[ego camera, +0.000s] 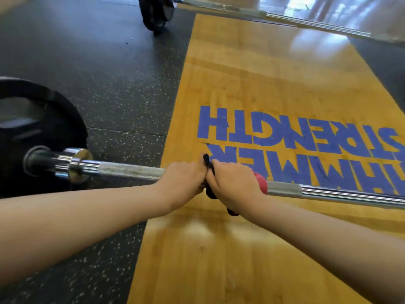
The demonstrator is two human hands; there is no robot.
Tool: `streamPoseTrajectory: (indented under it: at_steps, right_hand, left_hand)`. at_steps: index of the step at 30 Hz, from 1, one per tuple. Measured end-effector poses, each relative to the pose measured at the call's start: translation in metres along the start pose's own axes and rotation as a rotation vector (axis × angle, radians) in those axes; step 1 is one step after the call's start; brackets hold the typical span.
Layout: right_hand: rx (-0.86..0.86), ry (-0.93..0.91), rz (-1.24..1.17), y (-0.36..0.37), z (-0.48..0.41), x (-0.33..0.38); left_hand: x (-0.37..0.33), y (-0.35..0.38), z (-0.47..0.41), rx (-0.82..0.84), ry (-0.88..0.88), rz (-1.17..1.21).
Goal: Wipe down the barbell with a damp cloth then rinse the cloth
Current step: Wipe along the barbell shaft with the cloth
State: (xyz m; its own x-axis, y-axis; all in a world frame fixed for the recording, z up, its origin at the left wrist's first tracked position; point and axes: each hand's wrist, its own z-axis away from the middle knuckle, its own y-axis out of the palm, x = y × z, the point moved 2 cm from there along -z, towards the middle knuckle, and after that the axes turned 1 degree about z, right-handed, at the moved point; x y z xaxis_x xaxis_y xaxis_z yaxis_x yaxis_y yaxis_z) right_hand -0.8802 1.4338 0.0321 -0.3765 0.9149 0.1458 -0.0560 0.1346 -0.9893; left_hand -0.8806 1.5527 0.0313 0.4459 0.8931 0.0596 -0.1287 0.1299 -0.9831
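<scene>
A chrome barbell runs left to right just above the floor, with a black weight plate on its left sleeve. My left hand grips the shaft, knuckles up. Right beside it, touching, my right hand is wrapped around the shaft over a red and black cloth. Red cloth shows at the right of that hand; black parts stick out between the two hands and hang below the bar. Most of the cloth is hidden under my fingers.
The bar lies across a wooden lifting platform with blue lettering, bordered by black speckled rubber flooring. A second barbell with a black plate lies at the far end of the platform.
</scene>
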Motion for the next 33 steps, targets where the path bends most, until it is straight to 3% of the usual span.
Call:
streamPoseTrajectory:
  at_steps: [2, 4, 8, 11, 18, 23, 29, 33]
  right_hand:
    - [0.004, -0.011, -0.011, -0.001, 0.001, -0.002]
    - [0.024, -0.024, 0.007, -0.003, 0.002, -0.004]
    - [0.057, -0.029, 0.074, -0.005, 0.009, -0.020]
    - [0.041, 0.052, 0.102, -0.011, 0.028, -0.055]
    - [-0.025, 0.167, 0.113, -0.019, 0.061, -0.117]
    - [0.043, 0.183, 0.177, -0.018, 0.047, -0.090]
    - [0.041, 0.014, 0.038, -0.005, 0.003, 0.000]
    - [0.052, -0.029, 0.017, -0.002, -0.002, 0.007]
  left_hand:
    - [0.003, 0.002, 0.003, -0.005, 0.046, -0.019]
    - [0.006, -0.001, 0.001, 0.042, 0.087, 0.111]
    - [0.028, -0.009, -0.014, 0.403, 0.029, 0.558]
    - [0.036, -0.010, -0.023, 0.640, -0.014, 0.730]
    - [0.027, -0.007, -0.035, 0.817, 0.002, 0.644]
    - [0.025, -0.007, -0.028, 0.636, 0.013, 0.495]
    - [0.008, -0.004, 0.001, 0.066, -0.027, 0.007]
    - [0.012, 0.001, 0.009, 0.004, 0.021, -0.008]
